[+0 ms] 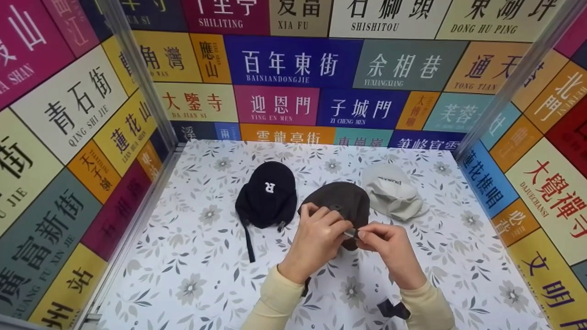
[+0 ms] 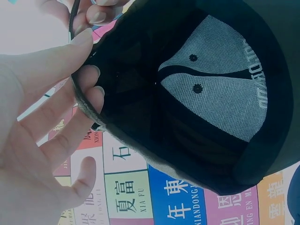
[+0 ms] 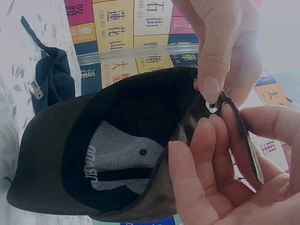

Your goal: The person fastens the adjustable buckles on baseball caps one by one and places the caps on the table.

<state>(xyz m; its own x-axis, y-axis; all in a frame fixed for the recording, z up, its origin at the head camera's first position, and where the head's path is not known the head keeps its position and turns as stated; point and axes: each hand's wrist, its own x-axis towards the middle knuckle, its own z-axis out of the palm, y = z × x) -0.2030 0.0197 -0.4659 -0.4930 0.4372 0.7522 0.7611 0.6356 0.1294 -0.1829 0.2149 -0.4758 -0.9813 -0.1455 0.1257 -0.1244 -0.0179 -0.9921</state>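
A dark brown baseball cap (image 1: 346, 197) is held up off the table between both hands. My left hand (image 1: 316, 236) pinches the back edge of the cap beside a small metal buckle (image 3: 212, 107). Between its thumb and fingers, my right hand (image 1: 390, 250) pinches the cap's adjusting strap (image 3: 251, 154), which comes out from the buckle. In the left wrist view the cap's inside shows pale mesh lining (image 2: 220, 101) with eyelets. How far the strap is threaded through the buckle cannot be made out.
A navy cap (image 1: 270, 197) with a white letter lies to the left, its strap (image 1: 249, 243) trailing forward. Right of the brown cap is a light grey cap (image 1: 392, 192). Floral cloth (image 1: 183, 256) covers the table; panels with street names (image 1: 293, 59) enclose three sides.
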